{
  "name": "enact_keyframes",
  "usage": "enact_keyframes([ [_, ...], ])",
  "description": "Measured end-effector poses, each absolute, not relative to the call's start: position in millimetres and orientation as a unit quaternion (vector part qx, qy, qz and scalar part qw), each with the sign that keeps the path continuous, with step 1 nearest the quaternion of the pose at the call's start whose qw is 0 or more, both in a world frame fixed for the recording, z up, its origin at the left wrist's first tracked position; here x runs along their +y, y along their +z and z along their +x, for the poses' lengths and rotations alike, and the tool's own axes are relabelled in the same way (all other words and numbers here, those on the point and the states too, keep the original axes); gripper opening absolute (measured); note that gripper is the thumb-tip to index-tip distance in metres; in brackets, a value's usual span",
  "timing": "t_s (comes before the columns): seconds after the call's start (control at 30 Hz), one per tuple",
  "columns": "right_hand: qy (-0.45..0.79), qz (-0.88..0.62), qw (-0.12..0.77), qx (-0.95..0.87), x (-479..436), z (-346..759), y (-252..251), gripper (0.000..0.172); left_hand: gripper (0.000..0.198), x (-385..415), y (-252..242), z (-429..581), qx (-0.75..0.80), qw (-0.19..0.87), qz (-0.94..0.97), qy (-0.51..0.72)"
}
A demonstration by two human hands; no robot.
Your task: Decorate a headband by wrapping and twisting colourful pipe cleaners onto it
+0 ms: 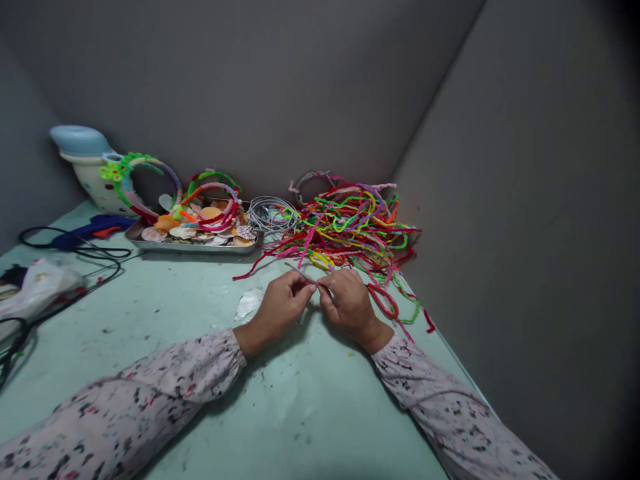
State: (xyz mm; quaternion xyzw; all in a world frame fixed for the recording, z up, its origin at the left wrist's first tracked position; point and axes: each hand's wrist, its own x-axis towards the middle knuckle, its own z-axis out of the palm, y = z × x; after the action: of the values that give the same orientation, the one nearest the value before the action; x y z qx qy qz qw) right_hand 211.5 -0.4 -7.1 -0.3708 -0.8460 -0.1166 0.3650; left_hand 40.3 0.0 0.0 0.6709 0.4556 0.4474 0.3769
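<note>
Near the middle of the pale green table (280,413), my left hand (281,303) pinches a thin grey wire (299,271) whose end sticks out up and to the left. Close beside it, fingertips almost touching, my right hand (353,307) is closed on the same wire, with a small reddish bit at the pinch. The rest of the wire is hidden by my fingers. Just beyond both hands lies a tangled pile of coloured fuzzy stems (345,223). A red looped stem (384,301) rests right of my right hand.
A metal tray (200,248) holds shells and fuzzy-wrapped hoops. Beside it sits a coil of grey wire (273,215). Further left are a blue glue gun (93,230), black cable (107,253), a plastic bag (43,287) and a white container with blue lid (83,141). Grey walls stand behind and right.
</note>
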Motion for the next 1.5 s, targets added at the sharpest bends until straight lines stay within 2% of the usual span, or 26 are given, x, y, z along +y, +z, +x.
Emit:
enact_keyframes([
  [0.43,-0.155,-0.364,0.322,-0.860,2,214,-5,0.011,0.017,3,-1,41,0.448,0.410,0.667,0.433],
  [0.8,-0.150,-0.369,0.297,-0.868,1,212,-5,0.012,0.034,4,0,38,0.469,0.402,0.660,0.428],
  [1.5,-0.179,-0.353,0.243,-0.885,0,213,-5,0.012,0.035,11,-5,39,0.508,0.418,0.634,0.407],
])
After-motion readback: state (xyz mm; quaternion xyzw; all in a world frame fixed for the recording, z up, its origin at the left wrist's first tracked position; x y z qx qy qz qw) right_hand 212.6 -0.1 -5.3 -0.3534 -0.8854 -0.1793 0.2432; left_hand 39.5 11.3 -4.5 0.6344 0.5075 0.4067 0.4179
